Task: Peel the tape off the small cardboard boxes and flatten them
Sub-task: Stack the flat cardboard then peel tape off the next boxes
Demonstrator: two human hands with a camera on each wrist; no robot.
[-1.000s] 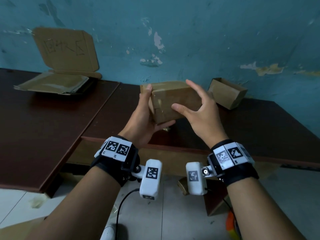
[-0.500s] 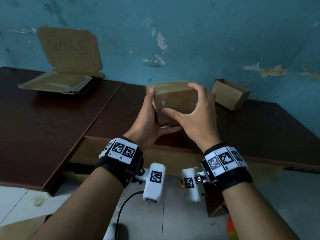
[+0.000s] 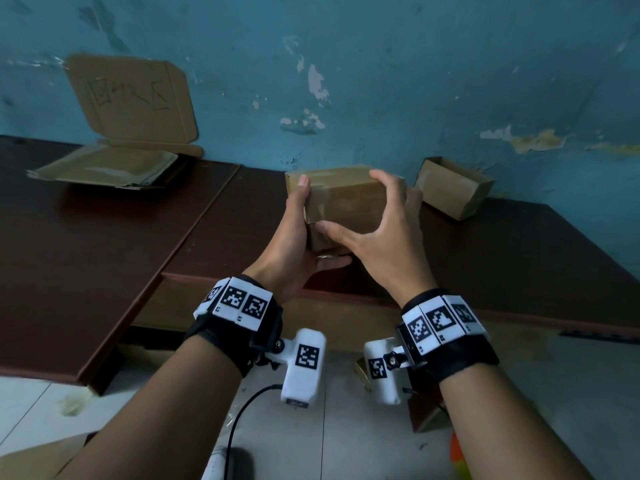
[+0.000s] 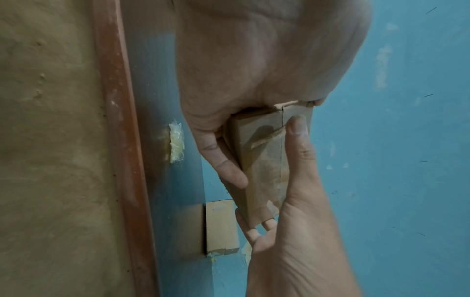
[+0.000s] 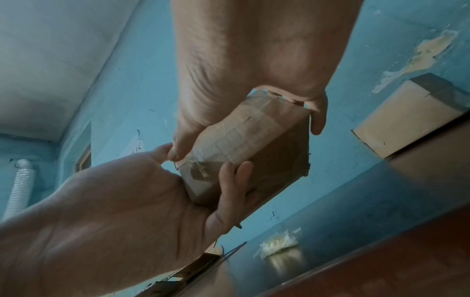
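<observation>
A small brown cardboard box [image 3: 332, 176], sealed with clear tape [image 5: 229, 136], hangs above the dark table [image 3: 519, 258]. My left hand [image 3: 311, 223] holds its left end, fingers up the side and thumb underneath. My right hand [image 3: 351, 204] grips the right end, fingers curled over the top and thumb on the near face. In the right wrist view the right thumb [image 5: 178, 148] presses the taped corner of the box [image 5: 254, 144]. In the left wrist view the box [image 4: 259, 160] sits between both hands.
A second small box [image 3: 453, 187], open on top, stands by the blue wall at the right. Flattened cardboard [image 3: 107, 168] is stacked at the back left under an upright cardboard sheet [image 3: 131, 98]. A wad of peeled tape [image 5: 277, 241] lies on the table.
My right hand, spread open beside the box a second ago, has closed over its right end. The box has turned a little in my hands.
</observation>
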